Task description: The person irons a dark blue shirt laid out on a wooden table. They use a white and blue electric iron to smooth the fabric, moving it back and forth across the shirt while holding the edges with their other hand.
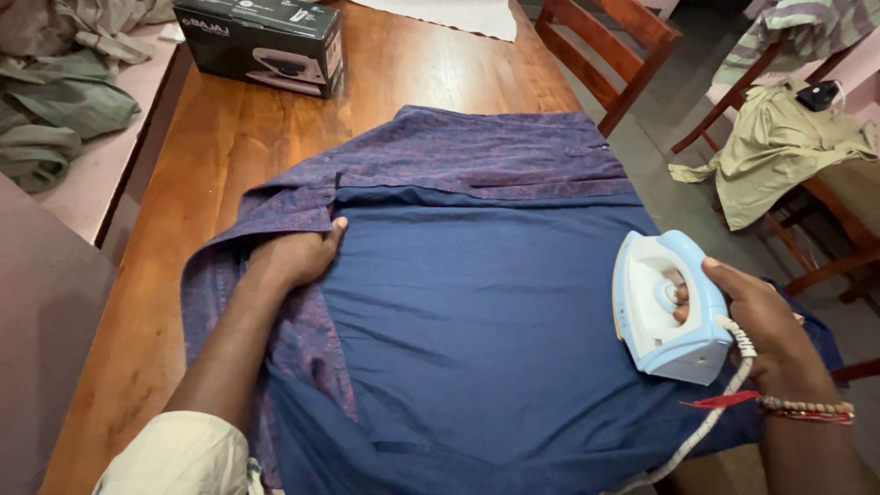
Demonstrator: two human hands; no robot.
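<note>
A dark blue shirt with a purple patterned outer side lies spread on a brown wooden table. My left hand presses flat on the shirt's left edge, where the patterned fabric folds over the plain blue. My right hand grips the handle of a light blue and white electric iron, which rests on the shirt's right side. The iron's white cord trails down toward me.
A black carton with a picture of an iron stands at the table's far left. Wooden chairs stand to the right, one draped with an olive garment. Crumpled clothes lie on a surface at left.
</note>
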